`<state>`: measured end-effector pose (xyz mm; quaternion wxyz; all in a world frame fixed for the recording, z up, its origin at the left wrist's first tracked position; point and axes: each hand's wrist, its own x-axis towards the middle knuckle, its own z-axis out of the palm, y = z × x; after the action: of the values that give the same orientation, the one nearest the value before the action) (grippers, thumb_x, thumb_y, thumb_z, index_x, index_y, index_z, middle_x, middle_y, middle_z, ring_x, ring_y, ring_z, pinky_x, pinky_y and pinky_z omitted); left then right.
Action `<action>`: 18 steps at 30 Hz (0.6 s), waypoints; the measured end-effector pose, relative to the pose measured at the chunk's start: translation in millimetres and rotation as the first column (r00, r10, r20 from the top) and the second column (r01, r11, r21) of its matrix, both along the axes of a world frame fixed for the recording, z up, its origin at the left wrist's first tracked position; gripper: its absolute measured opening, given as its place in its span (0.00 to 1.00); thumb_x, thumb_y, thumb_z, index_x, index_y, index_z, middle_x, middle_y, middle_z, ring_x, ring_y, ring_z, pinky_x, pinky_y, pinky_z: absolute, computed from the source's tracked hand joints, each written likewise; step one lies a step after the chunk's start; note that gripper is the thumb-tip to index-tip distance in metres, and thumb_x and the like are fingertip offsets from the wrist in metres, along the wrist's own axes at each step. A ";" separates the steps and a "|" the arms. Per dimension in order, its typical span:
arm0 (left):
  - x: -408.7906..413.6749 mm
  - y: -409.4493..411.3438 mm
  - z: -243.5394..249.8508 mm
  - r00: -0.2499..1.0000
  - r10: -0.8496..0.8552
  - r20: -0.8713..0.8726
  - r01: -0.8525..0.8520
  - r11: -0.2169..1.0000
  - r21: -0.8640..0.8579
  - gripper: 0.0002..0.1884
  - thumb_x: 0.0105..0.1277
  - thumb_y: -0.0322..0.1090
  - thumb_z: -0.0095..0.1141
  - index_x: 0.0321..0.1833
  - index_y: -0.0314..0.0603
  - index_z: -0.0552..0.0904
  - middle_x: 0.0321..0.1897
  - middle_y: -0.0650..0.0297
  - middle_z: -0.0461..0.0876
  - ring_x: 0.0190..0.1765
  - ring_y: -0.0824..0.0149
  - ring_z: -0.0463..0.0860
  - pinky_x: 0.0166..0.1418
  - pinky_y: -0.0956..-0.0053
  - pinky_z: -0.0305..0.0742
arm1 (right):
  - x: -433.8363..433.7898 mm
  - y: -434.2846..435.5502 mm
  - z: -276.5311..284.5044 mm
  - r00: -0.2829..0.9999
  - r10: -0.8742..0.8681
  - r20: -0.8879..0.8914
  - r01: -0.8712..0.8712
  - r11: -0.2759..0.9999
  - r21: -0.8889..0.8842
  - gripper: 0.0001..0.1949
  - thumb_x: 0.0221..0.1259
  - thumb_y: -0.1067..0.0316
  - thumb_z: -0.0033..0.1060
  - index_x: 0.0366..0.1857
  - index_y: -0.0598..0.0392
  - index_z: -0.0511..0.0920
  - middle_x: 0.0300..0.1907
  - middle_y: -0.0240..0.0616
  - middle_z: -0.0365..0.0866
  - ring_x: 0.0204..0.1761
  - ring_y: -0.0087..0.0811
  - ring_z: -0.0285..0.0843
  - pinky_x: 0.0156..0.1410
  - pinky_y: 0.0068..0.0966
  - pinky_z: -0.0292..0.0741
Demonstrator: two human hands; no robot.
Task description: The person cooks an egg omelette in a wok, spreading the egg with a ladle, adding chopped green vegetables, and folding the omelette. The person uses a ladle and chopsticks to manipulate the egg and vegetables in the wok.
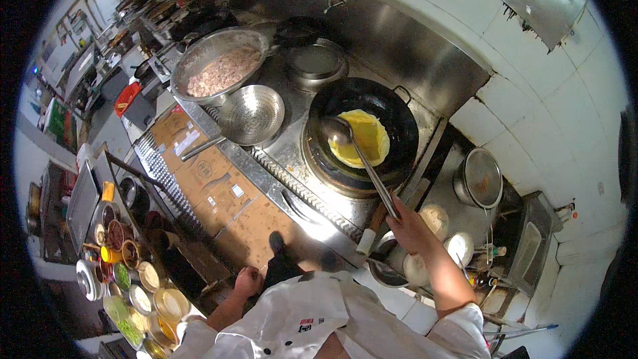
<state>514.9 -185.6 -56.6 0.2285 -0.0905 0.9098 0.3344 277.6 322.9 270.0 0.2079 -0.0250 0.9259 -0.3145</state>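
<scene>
My right hand (404, 224) is closed around the long handle of a steel ladle (340, 132). The ladle's bowl is over the left part of a round, thin sheet of yellow egg (374, 142), inside a black wok (361, 92) on the stove. Whether the bowl touches the egg I cannot tell. My left hand (248, 280) hangs low beside my body, away from the stove, with its fingers curled; nothing is seen in it.
A perforated strainer (252, 114) and a large metal basin (182, 72) of raw meat pieces stand left of the wok. A sieve-topped pot (481, 179) and tubs of seasoning (433, 220) are at right. Ingredient containers (148, 276) crowd the lower left. Cardboard (204, 169) covers the floor.
</scene>
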 end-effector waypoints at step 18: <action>-97.4 -130.8 10.7 0.698 -0.664 0.269 0.715 0.664 -0.217 0.15 0.66 0.41 0.54 0.50 0.47 0.86 0.51 0.51 0.85 0.53 0.51 0.85 0.57 0.57 0.81 | -54.3 -13.7 -8.9 0.967 -0.243 -0.079 0.234 0.717 0.657 0.37 0.62 0.66 0.56 0.77 0.56 0.56 0.43 0.61 0.84 0.48 0.58 0.81 0.54 0.47 0.78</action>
<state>417.6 -316.4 -45.9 0.3967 0.1997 0.8933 0.0688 223.3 309.2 261.0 0.1670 0.1716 0.9709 0.0092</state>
